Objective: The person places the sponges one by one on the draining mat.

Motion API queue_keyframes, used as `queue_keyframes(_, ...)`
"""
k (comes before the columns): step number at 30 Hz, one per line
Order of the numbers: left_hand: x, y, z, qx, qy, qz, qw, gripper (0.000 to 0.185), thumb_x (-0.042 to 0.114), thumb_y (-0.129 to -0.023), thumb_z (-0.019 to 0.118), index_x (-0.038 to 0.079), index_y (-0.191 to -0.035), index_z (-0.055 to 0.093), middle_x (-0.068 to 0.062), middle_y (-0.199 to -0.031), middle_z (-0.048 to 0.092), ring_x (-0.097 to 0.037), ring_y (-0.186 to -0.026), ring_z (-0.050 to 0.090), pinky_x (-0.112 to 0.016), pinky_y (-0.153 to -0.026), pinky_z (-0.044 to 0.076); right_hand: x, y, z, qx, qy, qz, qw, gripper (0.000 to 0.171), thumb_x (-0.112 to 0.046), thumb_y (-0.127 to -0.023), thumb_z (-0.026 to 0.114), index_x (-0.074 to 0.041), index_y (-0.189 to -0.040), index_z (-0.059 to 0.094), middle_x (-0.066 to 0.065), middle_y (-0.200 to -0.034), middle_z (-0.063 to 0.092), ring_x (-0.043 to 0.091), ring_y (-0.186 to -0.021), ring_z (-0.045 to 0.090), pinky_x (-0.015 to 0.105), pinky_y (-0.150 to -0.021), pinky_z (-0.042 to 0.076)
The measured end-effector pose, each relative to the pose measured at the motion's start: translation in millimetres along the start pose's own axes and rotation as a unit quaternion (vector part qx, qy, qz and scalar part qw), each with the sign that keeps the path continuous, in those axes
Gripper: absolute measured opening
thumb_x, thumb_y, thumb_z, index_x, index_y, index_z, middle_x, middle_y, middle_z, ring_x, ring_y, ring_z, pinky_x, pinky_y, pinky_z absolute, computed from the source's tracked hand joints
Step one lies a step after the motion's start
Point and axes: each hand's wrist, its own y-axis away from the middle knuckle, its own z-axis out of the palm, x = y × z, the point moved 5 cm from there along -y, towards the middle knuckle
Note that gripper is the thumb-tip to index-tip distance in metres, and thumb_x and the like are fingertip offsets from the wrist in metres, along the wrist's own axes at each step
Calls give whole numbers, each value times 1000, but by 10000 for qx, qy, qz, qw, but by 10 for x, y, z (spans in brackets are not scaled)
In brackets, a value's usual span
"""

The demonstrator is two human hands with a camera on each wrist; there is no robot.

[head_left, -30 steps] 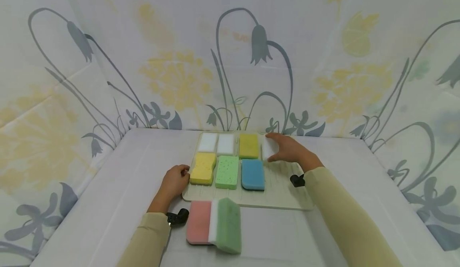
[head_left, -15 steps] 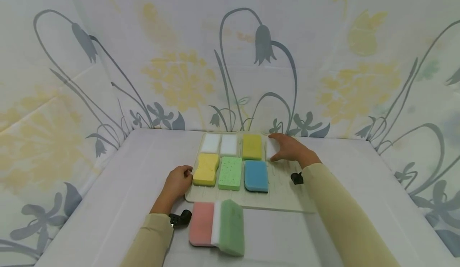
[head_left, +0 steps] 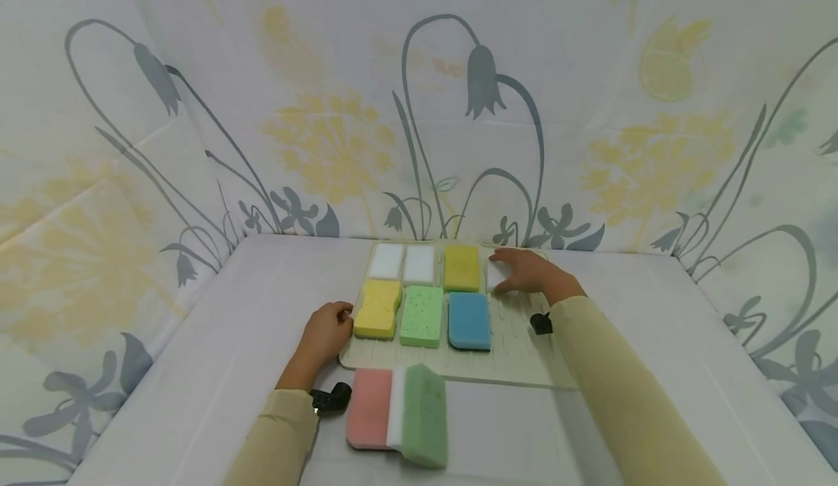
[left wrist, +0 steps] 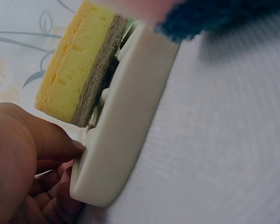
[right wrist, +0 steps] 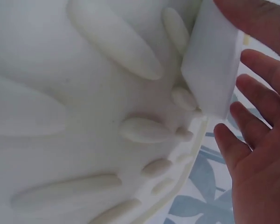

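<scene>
The right hand (head_left: 532, 275) rests on a white sponge (head_left: 495, 276) at the far right end of the back row on the ribbed mat (head_left: 517, 348), just right of centre in the head view. In the right wrist view the white sponge (right wrist: 210, 74) fills the upper right, the thumb above it and the fingers (right wrist: 252, 88) spread loosely beside its far edge, so the hand is wide and relaxed, touching more than clamping.

It looks like a block of fine foam: very light, soft enough to dent under a fingertip, dry and matt, so unlikely to slip and not breakable. The best hold, I judge, is across its two long side faces, thumb on one and fingers on the other, pressing gently so that it does not buckle. The mat's raised ribs keep it slightly off the flat.

Its long axis runs away from the person, toward the top of the head view, parallel to the mustard sponge (head_left: 461, 268) just to its left; it lies flat, broad face up.

The left hand (head_left: 325, 332) sits at the mat's left edge, lower left of centre; in the left wrist view its fingers (left wrist: 51, 140) curl around the rim of the mat (left wrist: 116, 140), holding it beside the yellow sponge (left wrist: 79, 65). A pink, white and green sponge (head_left: 399, 417) lies on the counter (head_left: 229, 311) in front of the mat.
</scene>
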Motion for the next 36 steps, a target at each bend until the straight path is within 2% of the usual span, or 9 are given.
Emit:
queue_keyframes(10, -5, 1, 13, -9, -19, 33, 10000, 36, 13, -93, 52, -2, -125, 62, -12, -103, 65, -23, -91, 58, -42, -82, 49, -47, 30, -7, 92, 22, -78, 9999, 64, -30, -85, 72, -9, -141, 51, 16, -152, 39, 40, -140, 34, 55, -111, 31)
queue_keyframes(17, 11, 5, 0, -13, -25, 45, 10000, 37, 13, -93, 52, -2, -125, 62, -13, -104, 65, -24, -92, 58, -42, -83, 49, -55, 92, 54, 182, -232, -122, 9995, 77, -32, -82, 75, -9, -147, 42, 16, -156, 33, 41, -142, 29, 57, -111, 29)
queue_keyframes(22, 7, 2, -11, -9, -30, 82, 10000, 37, 14, -93, 51, -2, -125, 61, -13, -104, 65, -24, -92, 59, -43, -82, 49, -90, 156, 58, 337, -392, -232, 9984, 81, -32, -81, 77, -12, -150, 38, 14, -155, 34, 39, -142, 31, 56, -111, 31)
queue_keyframes(29, 3, 0, -7, -14, -63, 132, 9999, 38, 14, -94, 50, -3, -126, 61, -14, -107, 65, -26, -95, 60, -44, -84, 49, -162, 267, 40, 472, -356, -415, 9974, 71, -34, -84, 74, -11, -144, 46, 16, -151, 40, 39, -139, 35, 56, -110, 32)
queue_keyframes(36, -11, -1, 7, -67, -66, 75, 9999, 38, 13, -93, 50, -3, -126, 60, -14, -107, 64, -25, -94, 59, -44, -84, 48, -255, 410, 41, 441, -650, -392, 9961, 57, -35, -86, 71, -13, -136, 55, 13, -146, 46, 37, -137, 39, 55, -108, 35)
